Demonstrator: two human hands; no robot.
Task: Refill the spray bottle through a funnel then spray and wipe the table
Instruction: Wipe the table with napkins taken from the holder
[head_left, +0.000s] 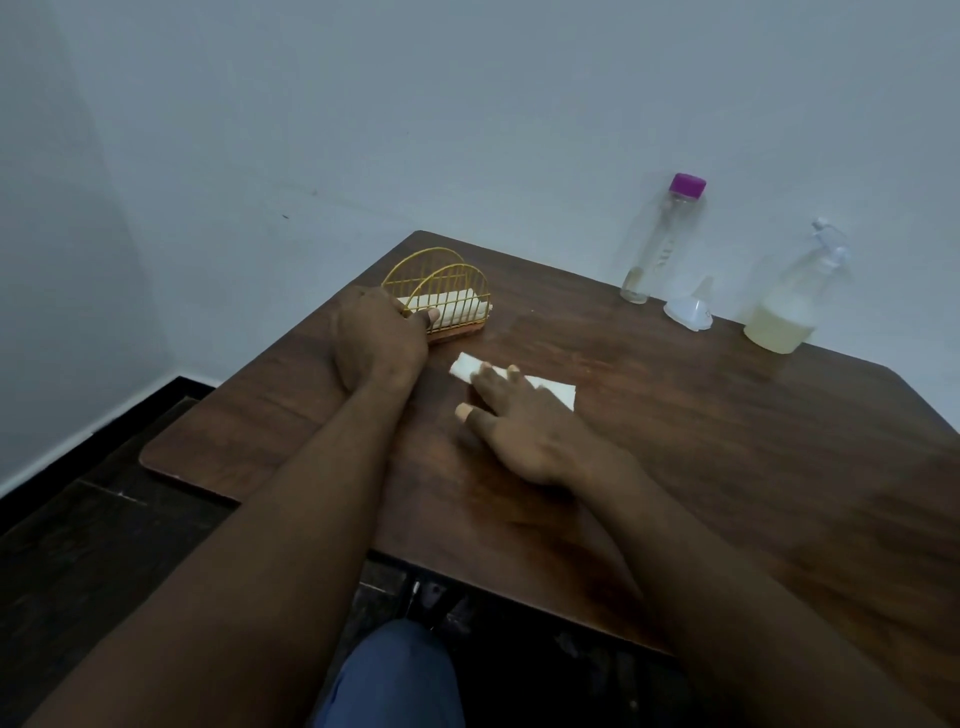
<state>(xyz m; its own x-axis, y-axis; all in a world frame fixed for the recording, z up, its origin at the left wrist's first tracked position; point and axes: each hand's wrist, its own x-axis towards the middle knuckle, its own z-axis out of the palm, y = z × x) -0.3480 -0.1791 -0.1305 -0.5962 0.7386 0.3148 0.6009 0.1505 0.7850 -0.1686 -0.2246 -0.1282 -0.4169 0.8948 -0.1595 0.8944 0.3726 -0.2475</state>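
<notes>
My right hand (524, 415) lies flat with straight fingers on a folded white tissue (558, 391) in the middle of the brown wooden table (727, 441). My left hand (376, 335) grips the near end of a yellow wire napkin holder (441, 291) that still holds white tissues. At the table's far right stands the clear spray bottle (789, 306), its bottom filled with pale yellow liquid. A clear funnel (691, 309) lies beside it on the table. A tall, nearly empty clear bottle (660, 244) with a purple cap stands by the wall.
The table sits in a corner against pale walls. A dark floor and a black skirting show to the left. My knee in blue trousers (400, 675) is below the table's near edge.
</notes>
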